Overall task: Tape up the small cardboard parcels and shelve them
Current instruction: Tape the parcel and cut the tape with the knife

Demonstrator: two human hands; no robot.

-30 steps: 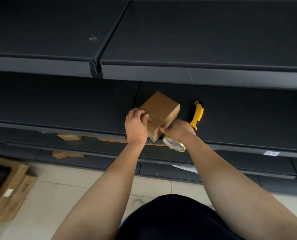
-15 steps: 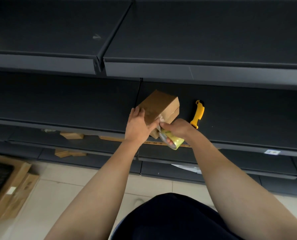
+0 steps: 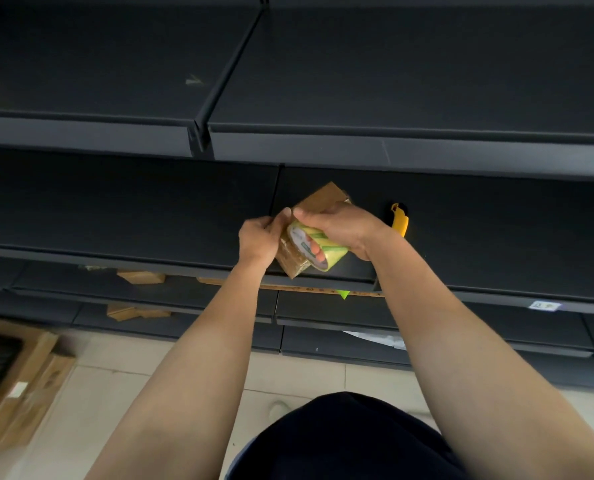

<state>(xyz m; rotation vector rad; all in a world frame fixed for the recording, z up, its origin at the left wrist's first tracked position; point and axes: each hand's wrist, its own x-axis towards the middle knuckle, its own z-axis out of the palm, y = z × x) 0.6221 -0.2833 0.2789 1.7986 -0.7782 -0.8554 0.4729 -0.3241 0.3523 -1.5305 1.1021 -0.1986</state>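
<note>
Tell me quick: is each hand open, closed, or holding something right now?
Left hand: closed, gripping the small cardboard parcel.
Right hand: closed, holding the tape roll, fingers through its core.

Left hand grips parcel (right hand, tape roll).

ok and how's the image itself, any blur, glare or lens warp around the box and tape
Head view: dim, and the dark shelf loses detail; the parcel and tape roll look slightly soft, with a faint sheen on the taped cardboard; the shelf label is too blurred to read; the wide lens stretches both forearms toward the bottom corners.
</note>
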